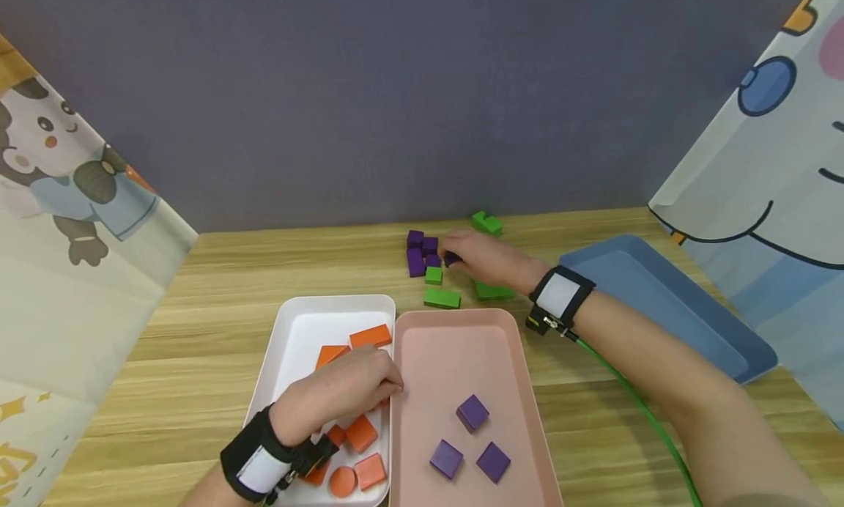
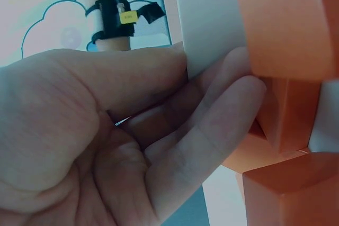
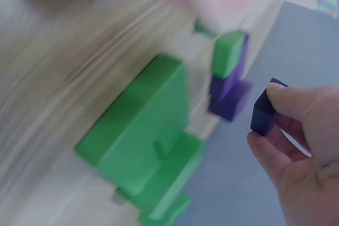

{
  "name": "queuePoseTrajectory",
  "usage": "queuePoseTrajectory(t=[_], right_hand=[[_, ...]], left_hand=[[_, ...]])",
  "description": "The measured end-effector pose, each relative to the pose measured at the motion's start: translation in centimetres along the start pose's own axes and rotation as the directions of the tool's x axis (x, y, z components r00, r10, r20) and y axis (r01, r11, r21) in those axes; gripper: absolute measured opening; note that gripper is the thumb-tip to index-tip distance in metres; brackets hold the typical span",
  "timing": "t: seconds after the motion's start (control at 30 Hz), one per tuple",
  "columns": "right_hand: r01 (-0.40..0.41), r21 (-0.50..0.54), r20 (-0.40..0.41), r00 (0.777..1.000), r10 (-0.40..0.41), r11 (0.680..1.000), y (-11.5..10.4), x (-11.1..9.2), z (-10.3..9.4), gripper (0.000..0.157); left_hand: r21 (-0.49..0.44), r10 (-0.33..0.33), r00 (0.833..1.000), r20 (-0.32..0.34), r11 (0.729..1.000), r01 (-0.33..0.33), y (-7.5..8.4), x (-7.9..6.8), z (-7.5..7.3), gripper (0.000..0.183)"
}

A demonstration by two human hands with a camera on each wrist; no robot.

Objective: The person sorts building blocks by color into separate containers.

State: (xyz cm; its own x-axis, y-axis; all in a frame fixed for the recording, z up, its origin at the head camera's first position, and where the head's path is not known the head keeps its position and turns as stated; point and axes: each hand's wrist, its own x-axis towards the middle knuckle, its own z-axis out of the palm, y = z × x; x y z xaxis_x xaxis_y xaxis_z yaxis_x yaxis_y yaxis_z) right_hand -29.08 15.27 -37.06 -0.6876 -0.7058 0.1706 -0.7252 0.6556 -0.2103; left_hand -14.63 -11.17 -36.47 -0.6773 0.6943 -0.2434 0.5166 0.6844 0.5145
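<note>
My right hand (image 1: 484, 258) reaches across to the far part of the table. A small dark purple block (image 3: 263, 113) is pinched between its thumb and fingers. Close beside it on the table stands a cluster of purple blocks (image 1: 415, 261), with a green cube (image 1: 433, 275) in front. My left hand (image 1: 349, 382) rests over the right side of the white tray (image 1: 300, 324), fingers loosely bent at the rim. Orange blocks (image 1: 361, 434) lie under and around that hand. Three purple cubes (image 1: 472, 413) sit in the pink tray (image 1: 455, 338).
Green blocks (image 1: 442, 297) lie beyond the pink tray, with a notched green one (image 1: 486, 223) by the back wall. A blue tray (image 1: 639, 294) stands at the right, past my right wrist. A green cable (image 1: 639, 401) trails along the right forearm.
</note>
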Motion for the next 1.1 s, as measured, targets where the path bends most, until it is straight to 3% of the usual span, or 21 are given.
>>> queuePoseTrajectory(t=[0.23,0.5,0.6,0.77,0.97,1.1], right_hand=[[0.146,-0.031,-0.037,0.988,-0.147,0.989,-3.9,-1.4,-0.5,0.022],[0.292,-0.07,0.035,0.956,-0.29,0.954,-8.0,-4.1,-1.1,0.019],[0.37,-0.096,0.1,0.927,-0.361,0.924,-9.5,-5.4,-1.4,0.02],[0.501,-0.099,0.138,0.863,-0.487,0.86,-11.7,-6.8,-0.9,0.018],[0.583,-0.008,0.211,0.795,-0.568,0.813,-13.1,-7.8,0.3,0.016],[0.609,0.007,0.232,0.77,-0.594,0.793,-13.7,-8.2,1.1,0.011]], left_hand=[[-0.006,0.013,1.0,-0.004,1.0,-0.013,0.0,0.0,-0.1,0.025],[-0.002,0.033,0.999,-0.005,0.999,-0.033,0.0,0.0,0.0,0.026],[-0.004,0.03,1.0,-0.002,1.0,-0.03,0.0,0.0,-0.1,0.024],[0.001,0.029,1.0,-0.002,1.0,-0.029,0.0,0.0,-0.2,0.021],[0.002,0.034,0.999,-0.011,0.999,-0.034,-0.1,-0.1,-0.2,0.021],[0.005,0.036,0.999,-0.013,0.999,-0.036,-0.1,-0.1,-0.1,0.023]])
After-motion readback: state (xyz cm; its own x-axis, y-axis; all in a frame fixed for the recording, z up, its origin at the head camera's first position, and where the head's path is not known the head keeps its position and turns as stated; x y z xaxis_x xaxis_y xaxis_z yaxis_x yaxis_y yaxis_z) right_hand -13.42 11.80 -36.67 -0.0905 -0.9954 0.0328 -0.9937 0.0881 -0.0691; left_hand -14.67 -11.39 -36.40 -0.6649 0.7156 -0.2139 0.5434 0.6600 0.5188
